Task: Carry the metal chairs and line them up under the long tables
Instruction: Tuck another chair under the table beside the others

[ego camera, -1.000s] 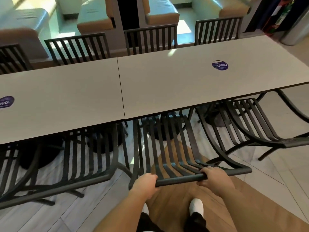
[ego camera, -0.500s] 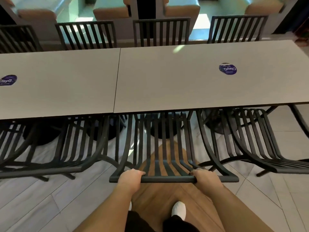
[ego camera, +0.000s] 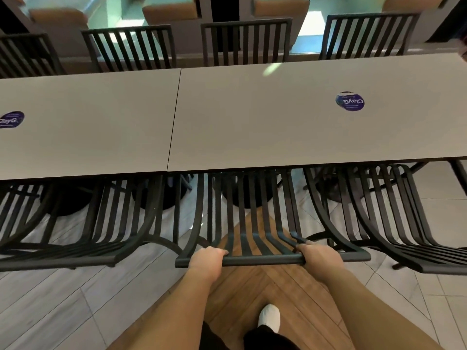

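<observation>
1. The room had a floor of pale grey tiles (ego camera: 50, 306) with a strip of brown wood planks (ego camera: 255, 286) underfoot, and tan-and-teal upholstered booth seats (ego camera: 166, 11) along the far wall.
2. Two long beige rectangular tables (ego camera: 252, 117) stood end to end, each bearing a round purple sticker (ego camera: 350, 101); black slatted chairs lined the far side (ego camera: 246, 41).
3. Compared with half a second earlier, the view had shifted slightly and the held chair sat squarer to the table edge, its top rail level.
4. The black metal slatted chair (ego camera: 252, 223) stood with its seat tucked under the right table's near edge, between a left neighbour chair (ego camera: 101, 223) and a right neighbour chair (ego camera: 394, 223).
5. The left hand (ego camera: 206, 258) and right hand (ego camera: 319, 257) each curled their fingers round the top rail, gripping it.
6. A white shoe (ego camera: 270, 318) rested on the wood planks.
</observation>
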Motion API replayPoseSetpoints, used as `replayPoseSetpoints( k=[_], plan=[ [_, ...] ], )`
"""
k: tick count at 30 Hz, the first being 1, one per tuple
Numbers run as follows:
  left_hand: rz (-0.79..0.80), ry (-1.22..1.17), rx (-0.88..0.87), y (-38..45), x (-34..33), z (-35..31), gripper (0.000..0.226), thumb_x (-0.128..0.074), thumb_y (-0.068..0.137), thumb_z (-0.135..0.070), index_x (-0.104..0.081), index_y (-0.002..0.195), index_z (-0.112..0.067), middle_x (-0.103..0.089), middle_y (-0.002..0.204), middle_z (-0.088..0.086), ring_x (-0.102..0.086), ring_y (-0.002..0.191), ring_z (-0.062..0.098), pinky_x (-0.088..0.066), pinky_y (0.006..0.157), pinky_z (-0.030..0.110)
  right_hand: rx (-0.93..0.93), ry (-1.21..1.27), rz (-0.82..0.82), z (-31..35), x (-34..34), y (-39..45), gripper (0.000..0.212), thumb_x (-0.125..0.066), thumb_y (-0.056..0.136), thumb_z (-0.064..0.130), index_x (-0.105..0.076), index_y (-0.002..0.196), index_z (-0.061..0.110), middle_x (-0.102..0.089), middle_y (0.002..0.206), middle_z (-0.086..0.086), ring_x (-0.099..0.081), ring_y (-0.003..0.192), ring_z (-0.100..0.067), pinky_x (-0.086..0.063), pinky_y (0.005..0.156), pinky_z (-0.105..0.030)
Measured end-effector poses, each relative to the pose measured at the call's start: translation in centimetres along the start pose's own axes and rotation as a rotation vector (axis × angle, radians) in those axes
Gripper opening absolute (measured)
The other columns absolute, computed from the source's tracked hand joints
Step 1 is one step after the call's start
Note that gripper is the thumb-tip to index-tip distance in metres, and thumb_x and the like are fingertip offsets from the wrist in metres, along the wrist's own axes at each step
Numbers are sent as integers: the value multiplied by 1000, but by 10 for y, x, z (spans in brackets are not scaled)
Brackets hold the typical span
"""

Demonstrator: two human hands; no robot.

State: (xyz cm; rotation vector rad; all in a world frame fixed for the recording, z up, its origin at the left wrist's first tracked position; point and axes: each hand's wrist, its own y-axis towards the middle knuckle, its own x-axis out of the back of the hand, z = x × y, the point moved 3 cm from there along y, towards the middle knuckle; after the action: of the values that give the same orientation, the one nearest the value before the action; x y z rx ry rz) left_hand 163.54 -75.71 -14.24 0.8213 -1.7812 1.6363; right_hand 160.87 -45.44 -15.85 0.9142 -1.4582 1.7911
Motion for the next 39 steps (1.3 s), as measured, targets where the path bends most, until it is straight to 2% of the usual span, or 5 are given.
replayPoseSetpoints(
  k=[12,19,23,30,39],
  plan=[
    [46,-147,16,-6,8,-6,46,-68,98,-38,-57,143,-30,-64,124,-2,-62,114,17,-51,104,38,56,-42,1,-1,3,1,36,-56,100,26,-56,136,31,-61,125,6,-62,111,-17,-54,94,-35],
    [-63,-263,-83,-18,26,-41,64,-48,98,-69,-52,148,-28,-58,138,-3,-57,124,14,-49,104,35,38,217,109,-2,16,-9,65,-73,83,59,-51,139,33,-61,127,9,-59,116,-16,-51,100,-38],
    [-129,-255,-124,-9,42,-61,53,-42,104,-61,-57,142,-27,-61,133,-5,-59,119,11,-49,99,31,-111,563,55,-15,32,-23,64,-55,79,86,-62,113,32,-68,104,12,-65,96,-7,-56,85,-30],
    [-152,-150,-225,23,75,-106,30,-45,108,-44,-67,116,-26,-68,98,-7,-65,87,9,-58,86,32,-358,611,-203,-72,79,-47,36,-48,101,60,-60,96,27,-66,85,4,-64,79,-12,-57,73,-34],
    [-120,-91,-424,49,108,-217,30,-44,108,-44,-68,111,-27,-69,94,-6,-67,84,12,-59,84,38,-542,604,-351,-180,93,-86,37,-47,102,58,-59,87,26,-65,81,2,-61,76,-15,-55,72,-40]
  ],
)
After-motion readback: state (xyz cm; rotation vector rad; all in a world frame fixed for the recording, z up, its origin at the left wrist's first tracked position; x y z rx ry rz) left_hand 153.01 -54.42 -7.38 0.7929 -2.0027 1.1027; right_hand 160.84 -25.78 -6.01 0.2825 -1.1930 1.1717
